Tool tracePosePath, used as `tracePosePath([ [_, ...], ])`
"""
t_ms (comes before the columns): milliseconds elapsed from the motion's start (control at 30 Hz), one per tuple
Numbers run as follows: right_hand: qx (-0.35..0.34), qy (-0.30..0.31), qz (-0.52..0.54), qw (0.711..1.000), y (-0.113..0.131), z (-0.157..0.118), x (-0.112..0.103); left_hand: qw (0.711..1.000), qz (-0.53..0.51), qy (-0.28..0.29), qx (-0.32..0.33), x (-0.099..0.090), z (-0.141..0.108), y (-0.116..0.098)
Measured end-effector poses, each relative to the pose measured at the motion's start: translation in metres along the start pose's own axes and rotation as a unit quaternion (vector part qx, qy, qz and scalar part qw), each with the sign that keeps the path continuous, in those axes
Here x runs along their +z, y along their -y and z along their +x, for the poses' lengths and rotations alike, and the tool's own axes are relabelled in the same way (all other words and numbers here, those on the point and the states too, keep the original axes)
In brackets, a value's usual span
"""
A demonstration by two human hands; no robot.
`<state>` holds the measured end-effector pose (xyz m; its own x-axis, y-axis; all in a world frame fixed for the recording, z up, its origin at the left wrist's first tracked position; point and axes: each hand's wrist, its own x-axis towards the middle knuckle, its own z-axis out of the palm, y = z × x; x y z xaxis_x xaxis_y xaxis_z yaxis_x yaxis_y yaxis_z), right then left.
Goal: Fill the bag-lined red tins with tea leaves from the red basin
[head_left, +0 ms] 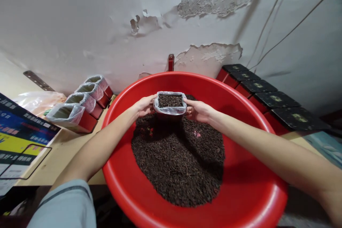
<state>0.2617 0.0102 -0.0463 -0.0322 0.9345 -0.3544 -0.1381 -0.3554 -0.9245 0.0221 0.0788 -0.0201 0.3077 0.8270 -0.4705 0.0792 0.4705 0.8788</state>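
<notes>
A small rectangular tin (170,117) lined with a clear plastic bag (171,109) is filled with dark loose leaves. My left hand (145,106) grips its left side and my right hand (197,111) grips its right side, both near the rim. The tin is upright over the back part of a large red basin (248,185). Beneath it, a heap of the same dark leaves (179,164) covers much of the basin's bottom. The tin's underside is hidden from view.
Several open, bag-lined red tins (88,123) line the left side beside a clear plastic bag (40,99). Several red tins with black lids (276,99) form a row at right. A printed box (24,131) lies far left. A peeling wall (107,25) stands behind.
</notes>
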Motion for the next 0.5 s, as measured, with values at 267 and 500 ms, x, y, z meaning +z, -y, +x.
tracePosePath([
  [267,-0.025,-0.082,0.007,0.996,0.037,-0.007,0.020,0.987,0.068,-0.063,0.135,0.015,-0.013,-0.032],
  [500,-0.077,-0.119,-0.005,0.990,0.062,-0.008,0.019,0.946,0.148,-0.161,0.238,0.018,-0.023,-0.057],
])
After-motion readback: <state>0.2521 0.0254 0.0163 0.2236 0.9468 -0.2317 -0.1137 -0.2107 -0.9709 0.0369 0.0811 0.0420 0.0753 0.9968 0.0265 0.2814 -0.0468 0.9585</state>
